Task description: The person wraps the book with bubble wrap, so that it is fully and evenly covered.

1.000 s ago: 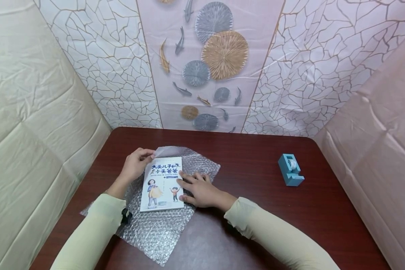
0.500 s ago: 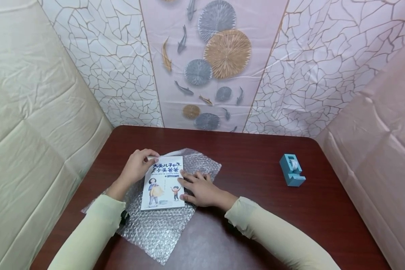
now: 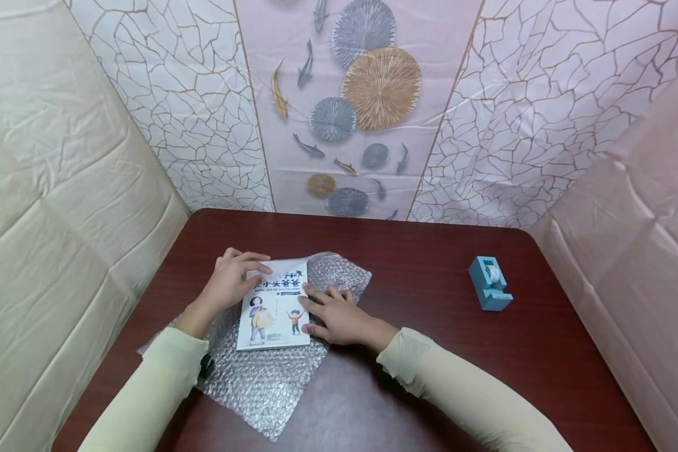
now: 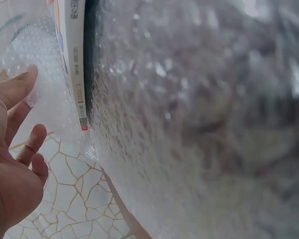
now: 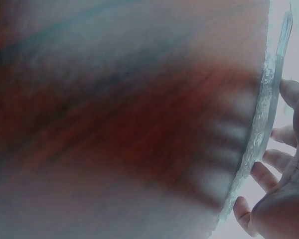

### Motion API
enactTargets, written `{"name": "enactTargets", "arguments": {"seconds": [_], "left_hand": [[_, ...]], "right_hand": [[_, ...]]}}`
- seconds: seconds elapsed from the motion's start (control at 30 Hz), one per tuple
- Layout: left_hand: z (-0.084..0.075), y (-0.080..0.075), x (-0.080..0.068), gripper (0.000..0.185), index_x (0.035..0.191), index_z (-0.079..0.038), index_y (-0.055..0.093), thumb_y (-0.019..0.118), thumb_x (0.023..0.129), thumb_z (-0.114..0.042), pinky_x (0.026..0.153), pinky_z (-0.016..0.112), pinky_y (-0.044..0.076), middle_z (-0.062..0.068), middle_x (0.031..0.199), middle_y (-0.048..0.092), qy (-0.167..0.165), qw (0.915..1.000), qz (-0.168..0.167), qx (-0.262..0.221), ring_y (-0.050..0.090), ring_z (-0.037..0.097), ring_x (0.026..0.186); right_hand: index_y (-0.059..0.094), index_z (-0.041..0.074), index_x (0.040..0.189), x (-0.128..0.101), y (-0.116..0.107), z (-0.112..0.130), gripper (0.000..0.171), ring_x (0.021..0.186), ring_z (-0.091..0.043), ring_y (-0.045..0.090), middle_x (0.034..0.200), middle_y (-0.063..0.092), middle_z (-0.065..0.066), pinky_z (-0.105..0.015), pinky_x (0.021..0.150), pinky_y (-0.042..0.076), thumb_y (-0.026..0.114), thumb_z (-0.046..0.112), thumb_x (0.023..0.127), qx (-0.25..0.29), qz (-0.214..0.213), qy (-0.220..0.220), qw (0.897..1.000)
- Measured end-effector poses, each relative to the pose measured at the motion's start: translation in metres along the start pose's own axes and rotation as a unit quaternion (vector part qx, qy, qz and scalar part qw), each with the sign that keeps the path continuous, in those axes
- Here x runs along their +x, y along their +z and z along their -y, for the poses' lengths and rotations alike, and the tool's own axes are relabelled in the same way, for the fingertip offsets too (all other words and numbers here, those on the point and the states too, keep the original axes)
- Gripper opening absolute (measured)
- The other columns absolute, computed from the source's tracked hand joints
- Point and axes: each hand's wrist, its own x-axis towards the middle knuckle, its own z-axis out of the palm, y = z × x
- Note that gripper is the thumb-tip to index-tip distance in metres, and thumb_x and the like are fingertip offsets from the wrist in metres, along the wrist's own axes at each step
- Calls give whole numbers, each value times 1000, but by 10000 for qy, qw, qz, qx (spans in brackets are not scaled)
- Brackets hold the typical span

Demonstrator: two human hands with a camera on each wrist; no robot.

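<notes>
Blue tape dispenser (image 3: 489, 283) on red-brown table (image 3: 429, 364), far R

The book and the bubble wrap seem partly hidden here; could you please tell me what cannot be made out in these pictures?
- Head view: the book cover's top left corner, with the title's start, is hidden under the left hand and folded bubble wrap.
- Right wrist view: the table is a close blur; only the right hand edge shows.
- Left wrist view: the spine print is too small to read.
- Head view: the tape dispenser is too small for detail.
</notes>
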Motion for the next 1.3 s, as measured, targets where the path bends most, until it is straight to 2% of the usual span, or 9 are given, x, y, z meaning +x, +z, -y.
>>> {"name": "enactTargets", "arguments": {"seconds": [0.07, 0.2, 0.33, 0.47, 0.6, 0.73, 1.1, 1.3], "left_hand": [[0, 0, 0, 17, 116, -20, 88, 80, 102, -13, 105, 60, 37, 3, 151, 72, 113, 9998, 39, 137, 54, 35, 135], [-1, 1, 1, 17, 116, -17, 86, 79, 102, -10, 122, 63, 41, 7, 147, 75, 288, 9989, 210, 296, 60, 36, 144], [-3, 2, 1, 18, 119, -13, 84, 76, 104, -9, 126, 63, 44, 10, 141, 77, 355, 9977, 470, 348, 65, 37, 143], [-2, 5, 0, 20, 123, -13, 83, 73, 106, -10, 121, 60, 50, 9, 141, 77, 401, 9958, 661, 486, 67, 36, 140], [-1, 7, 0, 20, 122, -13, 84, 73, 105, -9, 112, 57, 57, 8, 140, 77, 565, 9943, 685, 583, 71, 33, 133], [0, 8, 0, 20, 122, -13, 84, 74, 105, -9, 111, 57, 58, 8, 136, 78, 706, 9924, 741, 676, 73, 32, 130], [1, 8, -1, 19, 118, -16, 85, 77, 102, -11, 110, 58, 59, 8, 132, 81, 745, 9914, 805, 712, 76, 32, 125], [-2, 9, -2, 20, 116, -15, 85, 72, 102, -8, 108, 57, 60, 8, 129, 81, 724, 9910, 788, 801, 76, 32, 123]], "right_hand": [[33, 26, 176, 0, 0, 0, 70, 163, -54, 29, 187, 17, -3, -81, 122, 30, 49, 57, 115, -9, -2, -7, 10000], [33, 26, 176, 0, -1, 1, 70, 160, -47, 36, 187, 18, -3, -76, 119, 34, 49, 57, 115, -30, -22, -16, 10000], [33, 26, 176, -1, -2, 1, 70, 158, -43, 38, 187, 18, -3, -75, 118, 35, 49, 57, 115, -39, 1, -13, 10000], [33, 26, 176, -1, -2, 2, 70, 157, -42, 39, 187, 18, -4, -75, 117, 36, 49, 57, 115, -38, 6, -8, 10000], [33, 26, 176, -1, -3, 2, 70, 157, -42, 39, 187, 19, -3, -74, 117, 36, 50, 57, 115, -32, -12, 2, 10000], [33, 26, 176, -1, -2, 2, 70, 159, -44, 37, 187, 19, -3, -76, 118, 35, 49, 57, 115, -44, -6, 7, 10000], [34, 25, 175, -1, -3, 2, 70, 159, -46, 36, 187, 19, -2, -78, 118, 34, 52, 55, 115, 121, -42, 9, 9999], [36, 24, 175, -1, -6, 3, 70, 159, -46, 36, 187, 21, -3, -79, 117, 35, 54, 55, 114, 124, -29, 11, 9999]]}}
